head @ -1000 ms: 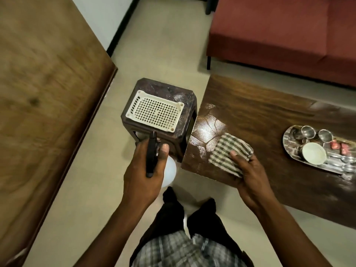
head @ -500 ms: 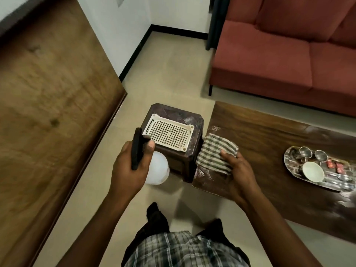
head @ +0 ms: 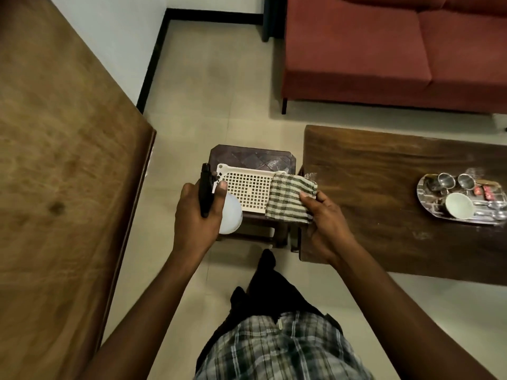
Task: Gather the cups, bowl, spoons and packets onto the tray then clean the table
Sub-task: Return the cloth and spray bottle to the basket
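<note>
large wooden surface [head: 55, 187] fills the left side of the view, tan, grain blurred. red sofa [head: 397, 50] across the top right, on a pale tiled floor [head: 219, 91].

dark wooden table [head: 384, 215] at right, long, its near-left corner beside the right wrist. top looks streaked with a dull sheen in places.

small dark stool [head: 252, 157] just left of the table's end, nearly touching it. a cream perforated basket [head: 247, 187] lies on top of it.

steel tray [head: 428, 212] sits on the far right part of the table, well apart from both hands. on it: white bowl [head: 459, 205] at the near side, 2 steel cups [head: 445, 180] side by side at the back, red packets [head: 484, 192] to the right of the cups. spoons [head: 491, 213] lie right of the bowl, blurred, count not clear.

right hand [head: 323, 220] holds a green-and-white checked cloth [head: 288, 198] over the gap between basket and table edge; thumb on top, fingers curled beneath, pinching the folded cloth. cloth overlaps the basket's right end.

left hand [head: 197, 215] wrapped around a white spray bottle [head: 230, 215] with a black trigger head [head: 205, 193]; fingers closed about the neck, thumb up along the side. bottle held in the air, in front of the stool's left side.

person's checked shorts [head: 279, 349] at bottom centre.
</note>
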